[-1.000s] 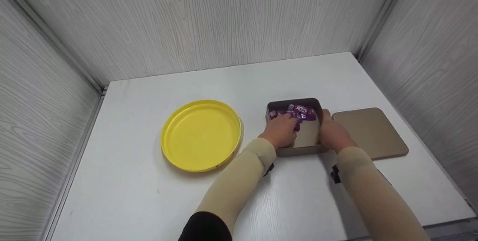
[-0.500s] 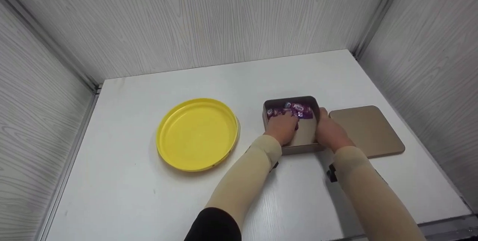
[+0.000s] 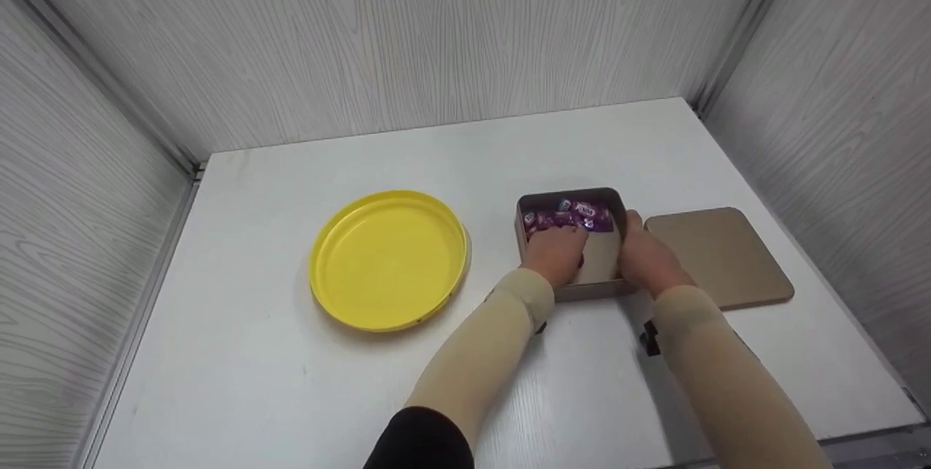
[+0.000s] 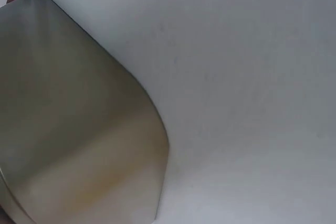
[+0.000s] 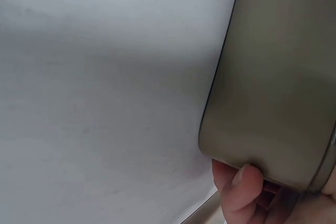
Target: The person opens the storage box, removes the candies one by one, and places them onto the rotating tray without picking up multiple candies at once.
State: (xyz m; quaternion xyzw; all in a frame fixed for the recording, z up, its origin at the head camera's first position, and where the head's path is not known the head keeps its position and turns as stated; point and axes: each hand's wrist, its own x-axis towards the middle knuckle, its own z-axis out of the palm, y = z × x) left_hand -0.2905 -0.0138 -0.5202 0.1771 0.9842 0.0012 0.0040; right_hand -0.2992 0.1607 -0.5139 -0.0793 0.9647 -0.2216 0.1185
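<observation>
A brownish-gold square tin (image 3: 593,291) stands uncovered on the white table, with several purple wrapped candies (image 3: 589,214) along its far side. My left hand (image 3: 556,254) reaches into the tin from the near left, fingers curled downward. A small dark purple piece shows at its right edge, apparently a candy it pinches; the fingertips are hidden. My right hand (image 3: 649,259) grips the tin's right wall. In the right wrist view, curled fingers (image 5: 247,187) press against the tin's corner. The left wrist view shows only the tin's outer wall (image 4: 79,103) and the table.
A round yellow tray (image 3: 389,259) lies on the table to the left of the tin. The tin's flat lid (image 3: 720,258) lies to the right, close beside my right hand. Wood-grain panels (image 3: 451,40) close off the back and sides.
My left hand has drawn slightly back toward the near side inside the tin, and the dark purple piece at its edge has shifted with it. The right hand keeps its grip on the tin.
</observation>
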